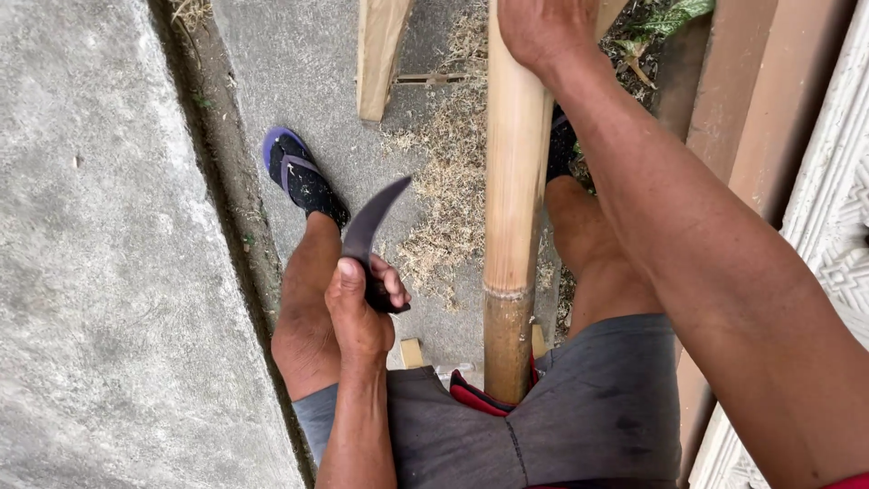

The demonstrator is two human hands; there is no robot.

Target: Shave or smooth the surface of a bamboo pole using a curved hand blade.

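The bamboo pole (513,199) stands between the knees. The left hand (362,308) with the curved knife (369,226) lies left of it; the right hand (543,32) grips its upper part. Shavings (448,181) lie on the ground (109,272) between pole and knife.

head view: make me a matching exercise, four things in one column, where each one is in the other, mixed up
1. curved dark knife blade
2. thick tan bamboo pole
3. blue and black flip-flop sandal
4. pale straw-like shavings

a. scattered on the concrete ground
b. upright between the knees, right hand on it
c. on the foot at the left
d. in the grip of the left hand

Pairs: 1-d, 2-b, 3-c, 4-a
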